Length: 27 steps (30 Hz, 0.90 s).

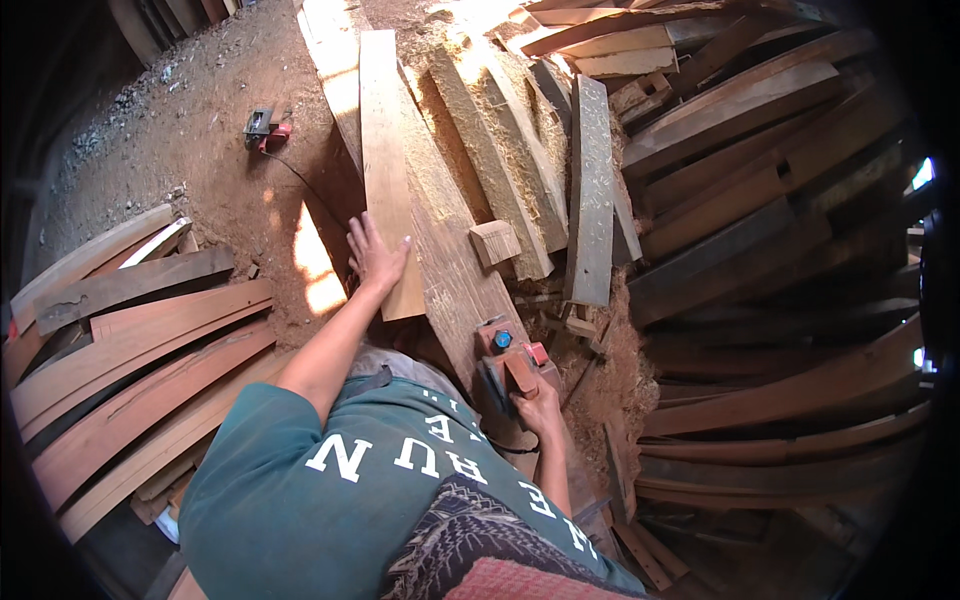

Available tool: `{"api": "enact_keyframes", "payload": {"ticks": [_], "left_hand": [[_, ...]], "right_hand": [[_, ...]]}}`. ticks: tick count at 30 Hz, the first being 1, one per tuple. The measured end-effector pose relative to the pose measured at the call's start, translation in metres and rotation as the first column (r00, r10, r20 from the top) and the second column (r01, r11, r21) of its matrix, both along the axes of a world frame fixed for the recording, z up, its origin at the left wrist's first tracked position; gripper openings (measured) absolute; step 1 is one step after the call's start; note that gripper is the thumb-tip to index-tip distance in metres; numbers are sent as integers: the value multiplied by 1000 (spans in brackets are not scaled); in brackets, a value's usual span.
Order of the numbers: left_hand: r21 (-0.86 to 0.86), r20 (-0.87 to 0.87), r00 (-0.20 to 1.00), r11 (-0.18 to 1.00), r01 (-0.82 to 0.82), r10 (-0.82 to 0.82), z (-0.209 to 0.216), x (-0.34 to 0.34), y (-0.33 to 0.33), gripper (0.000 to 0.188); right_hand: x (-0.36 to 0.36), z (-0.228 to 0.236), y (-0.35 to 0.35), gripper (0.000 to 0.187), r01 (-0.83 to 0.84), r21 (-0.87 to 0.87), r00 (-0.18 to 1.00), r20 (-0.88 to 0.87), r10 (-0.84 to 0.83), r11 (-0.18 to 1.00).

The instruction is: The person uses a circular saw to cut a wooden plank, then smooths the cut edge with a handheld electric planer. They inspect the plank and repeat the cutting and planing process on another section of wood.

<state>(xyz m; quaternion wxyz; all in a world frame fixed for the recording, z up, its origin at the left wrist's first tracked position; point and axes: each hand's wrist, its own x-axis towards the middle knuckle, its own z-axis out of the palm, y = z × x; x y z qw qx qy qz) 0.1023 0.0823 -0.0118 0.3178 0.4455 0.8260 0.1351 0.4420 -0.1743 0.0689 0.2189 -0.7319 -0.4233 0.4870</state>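
Observation:
A pale, smooth wooden plank (pixel 382 160) lies lengthwise on a long, rough wooden beam (pixel 445 265). My left hand (pixel 377 258) rests on the plank near its closer end, fingers spread, not wrapped around it. To the right, my right hand (pixel 541 405) is closed around the handle of an electric hand planer (pixel 515 365). It has a dark, worn body with red parts and a blue-topped front knob. The planer sits at the beam's near part, apart from the plank; its underside is hidden. A small wooden block (pixel 495 242) lies at the beam's right edge.
Shavings-covered timbers (pixel 490 150) and a grey board (pixel 590 190) lie right of the beam. Stacked dark boards (pixel 740 240) fill the right side; curved reddish boards (pixel 150 350) lie at left. A red and grey corded power tool (pixel 268 132) sits on the dirt floor (pixel 215 110).

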Motion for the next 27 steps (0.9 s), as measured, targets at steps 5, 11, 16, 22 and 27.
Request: {"api": "enact_keyframes", "payload": {"ticks": [5, 11, 16, 22, 27], "left_hand": [[-365, 573, 772, 929, -59, 274, -67, -56, -39, 106], [-196, 460, 873, 977, -81, 165, -25, -18, -63, 88], [-130, 754, 622, 976, -174, 211, 16, -24, -62, 86], [-68, 973, 197, 964, -257, 121, 164, -34, -20, 83], [31, 999, -24, 947, -319, -41, 250, -47, 20, 58]], "right_hand": [[4, 3, 5, 50, -63, -59, 996, -65, 59, 996], [21, -25, -7, 50, -70, -12, 989, -131, 68, 997], [29, -28, 0, 52, -154, -24, 983, -102, 150, 988], [25, -28, -3, 48, -200, -38, 980, -11, 200, 979], [26, 0, 13, 47, -256, -314, 962, 10, 272, 915]]}}
